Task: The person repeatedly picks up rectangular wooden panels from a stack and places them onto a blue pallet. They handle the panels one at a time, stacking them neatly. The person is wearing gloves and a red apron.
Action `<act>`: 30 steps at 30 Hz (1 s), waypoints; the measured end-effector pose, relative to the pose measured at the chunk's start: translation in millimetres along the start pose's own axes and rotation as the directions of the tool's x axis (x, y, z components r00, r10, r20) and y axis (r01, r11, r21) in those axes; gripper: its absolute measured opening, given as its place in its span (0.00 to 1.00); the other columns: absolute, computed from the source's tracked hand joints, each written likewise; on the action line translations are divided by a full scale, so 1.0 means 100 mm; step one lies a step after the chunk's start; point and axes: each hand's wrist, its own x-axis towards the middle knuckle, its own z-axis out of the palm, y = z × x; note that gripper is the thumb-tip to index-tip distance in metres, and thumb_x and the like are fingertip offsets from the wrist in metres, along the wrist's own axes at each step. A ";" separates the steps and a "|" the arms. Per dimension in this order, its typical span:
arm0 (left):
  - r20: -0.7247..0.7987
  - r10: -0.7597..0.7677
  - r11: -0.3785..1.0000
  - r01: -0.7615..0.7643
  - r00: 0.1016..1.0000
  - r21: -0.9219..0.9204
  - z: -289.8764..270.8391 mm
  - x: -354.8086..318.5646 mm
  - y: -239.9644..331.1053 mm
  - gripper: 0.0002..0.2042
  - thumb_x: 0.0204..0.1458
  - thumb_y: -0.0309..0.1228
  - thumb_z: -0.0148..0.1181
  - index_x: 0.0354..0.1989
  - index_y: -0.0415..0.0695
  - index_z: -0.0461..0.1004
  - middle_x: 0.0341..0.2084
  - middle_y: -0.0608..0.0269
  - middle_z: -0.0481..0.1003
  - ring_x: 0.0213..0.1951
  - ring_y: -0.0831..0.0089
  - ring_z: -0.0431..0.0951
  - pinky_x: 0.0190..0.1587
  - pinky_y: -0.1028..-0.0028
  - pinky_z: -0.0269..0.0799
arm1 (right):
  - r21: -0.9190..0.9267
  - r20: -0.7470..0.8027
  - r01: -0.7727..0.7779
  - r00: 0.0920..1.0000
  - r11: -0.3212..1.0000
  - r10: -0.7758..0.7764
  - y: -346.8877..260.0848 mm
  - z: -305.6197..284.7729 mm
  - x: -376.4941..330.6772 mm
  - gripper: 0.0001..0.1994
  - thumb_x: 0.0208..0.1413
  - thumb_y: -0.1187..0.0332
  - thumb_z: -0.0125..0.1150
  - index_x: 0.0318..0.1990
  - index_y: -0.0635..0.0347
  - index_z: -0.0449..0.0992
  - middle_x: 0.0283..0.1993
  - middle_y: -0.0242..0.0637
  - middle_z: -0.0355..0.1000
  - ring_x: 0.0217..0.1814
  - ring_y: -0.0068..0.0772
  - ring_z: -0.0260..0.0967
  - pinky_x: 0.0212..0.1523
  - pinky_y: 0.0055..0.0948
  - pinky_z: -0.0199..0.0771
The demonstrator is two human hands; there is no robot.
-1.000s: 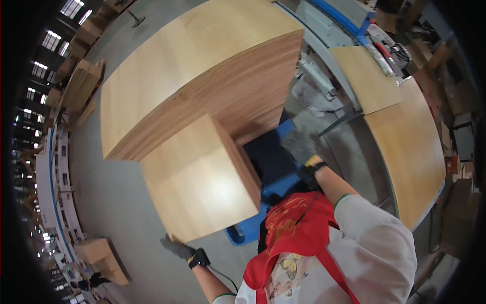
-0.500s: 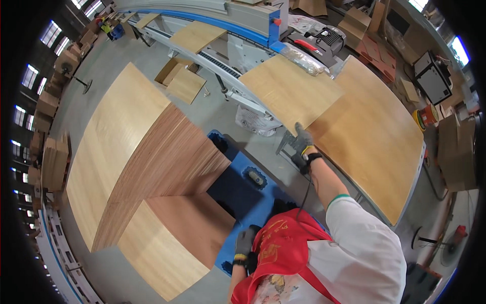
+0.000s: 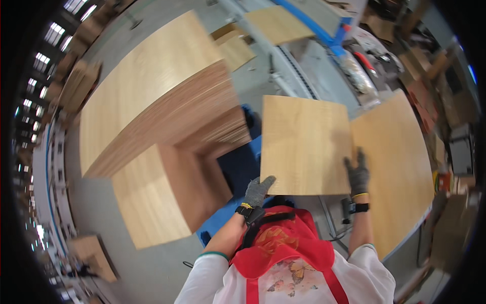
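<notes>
Wood-toned panel (image 3: pixel 305 144), count one, head view: in front of you, between two wooden stacks (image 3: pixel 152 93) and one larger board (image 3: pixel 397 167). Your grey-gloved left hand (image 3: pixel 258 191) pinches its near left corner, thumb on top. Your grey-gloved right hand (image 3: pixel 358 175) lies along its right edge, thumb and fingers spread; grip cannot be told. One blue platform (image 3: pixel 216 220) shows beside the smaller stack.

The camera sits on the person's head and looks down past the red apron (image 3: pixel 288 243). The left hand (image 3: pixel 258 191) and right hand (image 3: pixel 358 176) are close, near the middle. The view is very wide and round, with black corners, and straight edges bend. Far-off windows (image 3: pixel 54 33) show small at the left side.
</notes>
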 end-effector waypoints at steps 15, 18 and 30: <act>-0.746 0.502 0.834 -0.472 0.438 0.285 -2.25 -2.85 -0.23 0.07 0.56 0.30 0.60 0.34 0.38 0.76 0.26 0.67 0.75 0.30 0.79 0.71 0.33 0.75 0.69 | 0.766 0.551 -0.265 0.740 0.586 -0.386 -2.11 0.91 -1.59 0.16 0.54 0.67 0.66 0.46 0.64 0.71 0.39 0.34 0.74 0.36 0.22 0.70 0.38 0.26 0.73; -0.881 0.444 0.747 -0.611 0.162 0.264 -3.19 -2.94 -0.71 0.12 0.57 0.31 0.58 0.44 0.34 0.72 0.35 0.61 0.74 0.36 0.75 0.71 0.41 0.74 0.69 | 0.730 0.640 -0.398 0.683 0.556 -0.352 -2.88 1.25 -2.07 0.17 0.54 0.65 0.66 0.47 0.65 0.71 0.39 0.36 0.74 0.37 0.23 0.70 0.38 0.26 0.73; -0.404 0.909 0.306 0.489 0.105 0.817 -5.40 -3.01 -0.88 0.12 0.55 0.31 0.50 0.45 0.41 0.73 0.37 0.49 0.76 0.41 0.50 0.76 0.43 0.55 0.73 | 0.616 0.341 0.459 0.577 0.640 -0.742 -4.27 2.65 -2.80 0.35 0.61 0.51 0.51 0.61 0.78 0.57 0.60 0.69 0.61 0.62 0.63 0.60 0.62 0.43 0.59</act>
